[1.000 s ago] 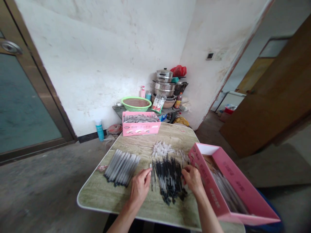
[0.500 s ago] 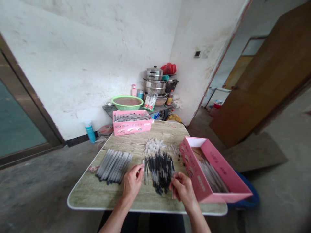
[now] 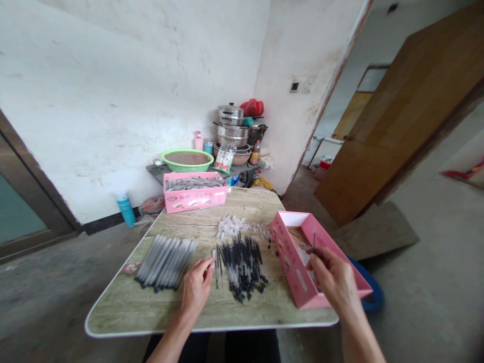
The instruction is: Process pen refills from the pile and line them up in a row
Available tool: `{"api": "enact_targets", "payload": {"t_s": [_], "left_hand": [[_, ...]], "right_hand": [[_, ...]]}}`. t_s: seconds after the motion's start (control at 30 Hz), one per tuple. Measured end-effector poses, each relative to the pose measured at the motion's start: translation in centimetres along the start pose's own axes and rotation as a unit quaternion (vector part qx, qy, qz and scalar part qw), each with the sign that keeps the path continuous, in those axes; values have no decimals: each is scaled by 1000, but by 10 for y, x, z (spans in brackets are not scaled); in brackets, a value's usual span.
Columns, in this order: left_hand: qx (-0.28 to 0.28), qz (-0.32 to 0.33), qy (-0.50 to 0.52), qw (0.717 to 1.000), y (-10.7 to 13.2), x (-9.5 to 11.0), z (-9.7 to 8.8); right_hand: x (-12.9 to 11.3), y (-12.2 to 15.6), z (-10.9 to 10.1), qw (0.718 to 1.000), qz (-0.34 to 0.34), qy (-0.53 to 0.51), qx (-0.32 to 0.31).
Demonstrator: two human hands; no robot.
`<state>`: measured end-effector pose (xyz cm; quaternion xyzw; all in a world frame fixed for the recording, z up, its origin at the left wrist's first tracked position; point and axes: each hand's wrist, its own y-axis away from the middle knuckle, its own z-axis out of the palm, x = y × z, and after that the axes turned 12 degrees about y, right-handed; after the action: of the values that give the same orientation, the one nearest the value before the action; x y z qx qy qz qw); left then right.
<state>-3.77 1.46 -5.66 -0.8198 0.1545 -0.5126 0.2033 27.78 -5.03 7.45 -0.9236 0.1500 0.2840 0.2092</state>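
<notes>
My left hand (image 3: 197, 283) rests over the table, thumb and forefinger pinched on a small whitish piece (image 3: 214, 253), perhaps a pen tip; its exact kind is unclear. Over the right-hand pink box (image 3: 300, 282), my right hand (image 3: 335, 275) is closed on a slim pen (image 3: 314, 237) whose end points upward. Between the hands lies a pile of black pen refills and caps (image 3: 242, 262). A row of translucent pen barrels with dark ends (image 3: 166, 262) is left of my left hand. Small white cone-shaped pieces (image 3: 231, 227) are heaped behind the black pile.
Another pink box (image 3: 194, 199), full of pens, stands at the table's (image 3: 212, 320) back left. Behind it are a green basin (image 3: 188, 166), stacked steel pots (image 3: 231, 126) and a sauce bottle (image 3: 255, 152). A blue spray can (image 3: 125, 209) stands on the floor at left.
My right hand has moved from beside the black pile rightward to above the pink box, with a pen in its fingers. My left hand keeps its pinch. The view has shifted slightly right.
</notes>
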Motion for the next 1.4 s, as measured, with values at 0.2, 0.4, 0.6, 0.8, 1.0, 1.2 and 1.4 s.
{"api": "enact_targets", "payload": {"t_s": [0.2, 0.4, 0.6, 0.8, 1.0, 1.2, 1.4], "left_hand": [[12, -2, 4, 1000, -1, 0, 1], [17, 6, 8, 1000, -2, 2, 0], [25, 9, 16, 1000, -4, 4, -2], [12, -11, 64, 998, -4, 9, -4], [-107, -114, 281, 947, -5, 19, -5], [-155, -154, 424, 879, -4, 25, -16], [-69, -187, 459, 866, -2, 17, -16]], "right_hand": [[52, -61, -16, 902, -21, 401, -159], [71, -58, 7, 876, -33, 419, -237], [72, -61, 8, 882, -25, 416, -220], [37, -58, -14, 907, -26, 388, -162], [-47, 5, 24, 964, -153, 39, -212], [-88, 63, 132, 952, -147, 4, -269], [-88, 71, 147, 942, -107, -84, -307]]}}
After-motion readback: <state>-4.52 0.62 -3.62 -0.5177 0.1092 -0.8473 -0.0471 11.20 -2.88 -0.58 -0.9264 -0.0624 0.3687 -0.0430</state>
